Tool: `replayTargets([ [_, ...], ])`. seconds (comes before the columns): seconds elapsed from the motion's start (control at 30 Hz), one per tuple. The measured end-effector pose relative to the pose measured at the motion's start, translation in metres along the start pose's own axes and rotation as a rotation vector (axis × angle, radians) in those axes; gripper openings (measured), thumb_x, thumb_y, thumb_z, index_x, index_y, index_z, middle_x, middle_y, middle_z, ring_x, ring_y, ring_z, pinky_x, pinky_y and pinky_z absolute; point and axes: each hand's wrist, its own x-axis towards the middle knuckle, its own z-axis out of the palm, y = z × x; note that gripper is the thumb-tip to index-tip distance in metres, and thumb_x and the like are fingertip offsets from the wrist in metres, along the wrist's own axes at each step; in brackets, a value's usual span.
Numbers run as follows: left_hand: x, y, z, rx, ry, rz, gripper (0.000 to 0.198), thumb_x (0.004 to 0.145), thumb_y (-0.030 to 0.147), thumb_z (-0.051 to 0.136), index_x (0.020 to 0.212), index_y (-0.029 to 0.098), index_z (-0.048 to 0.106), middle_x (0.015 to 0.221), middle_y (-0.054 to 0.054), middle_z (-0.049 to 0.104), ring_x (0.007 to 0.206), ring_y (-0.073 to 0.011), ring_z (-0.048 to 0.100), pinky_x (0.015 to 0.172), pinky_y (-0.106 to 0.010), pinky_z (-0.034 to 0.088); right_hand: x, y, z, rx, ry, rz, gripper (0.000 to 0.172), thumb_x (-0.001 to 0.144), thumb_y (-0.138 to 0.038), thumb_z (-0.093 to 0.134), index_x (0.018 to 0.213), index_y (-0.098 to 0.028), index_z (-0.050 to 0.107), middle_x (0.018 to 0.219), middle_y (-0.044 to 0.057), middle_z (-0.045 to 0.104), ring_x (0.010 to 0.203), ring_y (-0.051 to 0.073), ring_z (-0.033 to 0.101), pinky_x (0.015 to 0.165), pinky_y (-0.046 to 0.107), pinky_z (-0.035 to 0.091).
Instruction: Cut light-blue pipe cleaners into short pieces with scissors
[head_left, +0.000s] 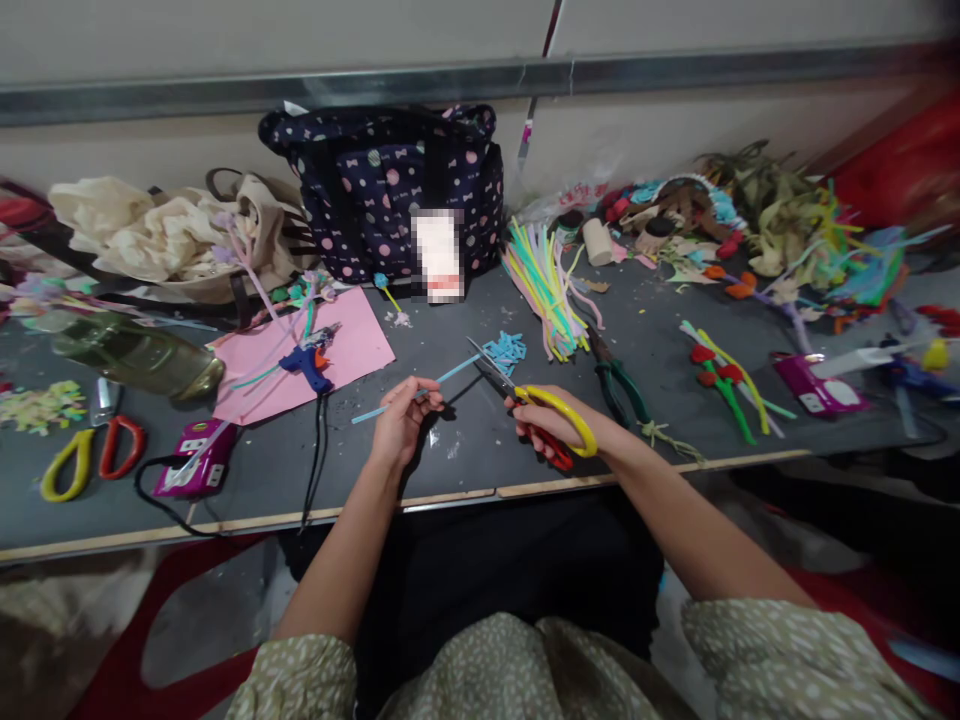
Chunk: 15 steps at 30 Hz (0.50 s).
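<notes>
My left hand [407,418] pinches a light blue pipe cleaner [459,368], which sticks out past the fingers on both sides. Its right end reaches the blades of the scissors [556,408], held in my right hand [541,420]. These scissors have one yellow and one red handle, and their blades point up and left. Just beyond the blade tips lies a small heap of short blue cut pieces [505,352]. Behind it rests a bundle of pink, yellow and green pipe cleaners [546,290].
Green-handled pliers [619,378] lie right of my right hand. To the left are a glue gun [309,366] on pink paper [356,335], a bottle [142,355], a purple box [196,458] and more scissors [94,450]. A dark patterned bag [367,210] stands behind.
</notes>
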Motion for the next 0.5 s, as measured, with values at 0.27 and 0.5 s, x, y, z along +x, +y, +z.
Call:
replayTargets([
  [0.27,0.0001,0.0,0.0011,0.029,0.0,-0.006,0.036,0.083,0.048,0.071,0.083,0.013,0.075,0.071,-0.007,0.07,0.066,-0.0142,0.064,0.069,-0.027,0.054,0.0015,0.0002,-0.0007,0.004,-0.007,0.008,0.017,0.083,-0.025,0.057,0.099,-0.02,0.055,0.064,-0.004,0.059,0.039,0.009,0.052,0.035,0.019,0.045],
  [0.5,0.0004,-0.0003,0.0012,0.033,-0.009,-0.013,0.036,0.083,0.048,0.071,0.083,0.012,0.075,0.071,-0.007,0.07,0.067,-0.0142,0.065,0.07,-0.027,0.054,0.0033,0.004,-0.002,0.011,-0.009,0.003,0.021,0.081,-0.024,0.058,0.101,-0.02,0.055,0.064,-0.005,0.059,0.038,0.008,0.052,0.035,0.018,0.045],
])
